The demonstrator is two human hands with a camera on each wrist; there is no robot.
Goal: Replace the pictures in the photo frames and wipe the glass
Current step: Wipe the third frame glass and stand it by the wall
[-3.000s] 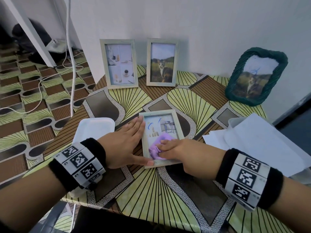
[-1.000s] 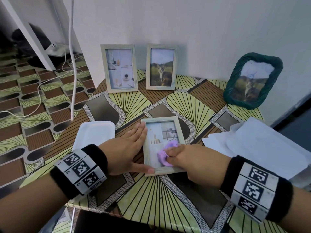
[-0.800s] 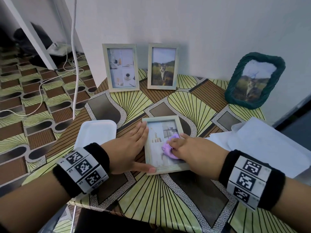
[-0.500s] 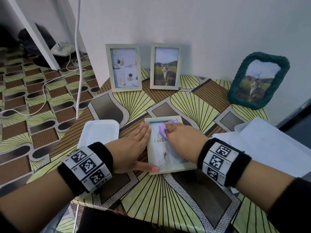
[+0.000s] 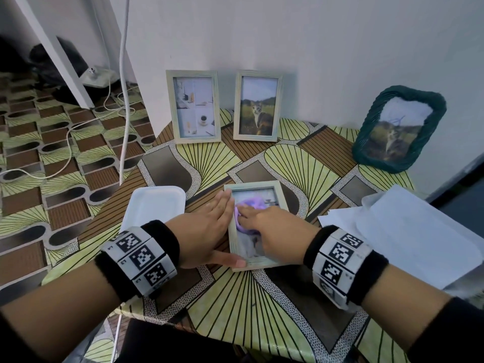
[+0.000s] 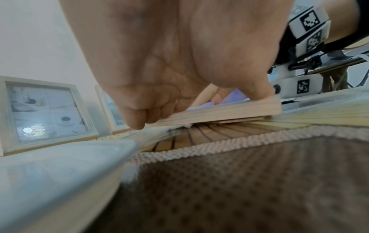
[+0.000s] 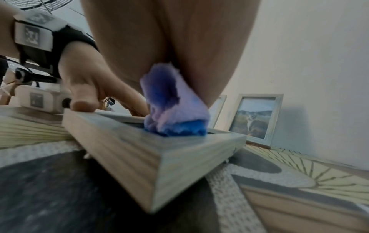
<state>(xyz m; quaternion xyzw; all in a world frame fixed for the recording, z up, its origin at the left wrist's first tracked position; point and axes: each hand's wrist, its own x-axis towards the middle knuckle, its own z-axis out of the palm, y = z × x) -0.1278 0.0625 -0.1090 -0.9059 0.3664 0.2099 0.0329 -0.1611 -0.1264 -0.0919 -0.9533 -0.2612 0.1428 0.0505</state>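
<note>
A pale wooden photo frame (image 5: pixel 255 264) lies flat, glass up, on the patterned table (image 5: pixel 301 163). My left hand (image 5: pixel 207 229) lies flat against its left edge with straight fingers, and the thumb lies along the near edge. My right hand (image 5: pixel 269 231) holds a bunched purple cloth (image 5: pixel 250 205) and presses it onto the upper left of the glass. In the right wrist view the cloth (image 7: pixel 175 116) bulges out from under the palm onto the frame (image 7: pixel 129 157). In the left wrist view my left hand's fingertips (image 6: pixel 137 121) rest at the frame's side (image 6: pixel 229 110).
Two upright pale frames (image 5: pixel 193 107) (image 5: pixel 258 106) lean on the wall at the back. A green woven frame (image 5: pixel 398 129) stands at the back right. A white tray (image 5: pixel 154 205) sits just left of my left hand, and white sheets (image 5: pixel 408 231) lie at the right. A white cable (image 5: pixel 125 100) hangs past the table's left edge.
My right hand has slid the purple cloth from the lower part of the glass up to its top, and now to the upper left. My left hand has stayed on the frame's edge.
</note>
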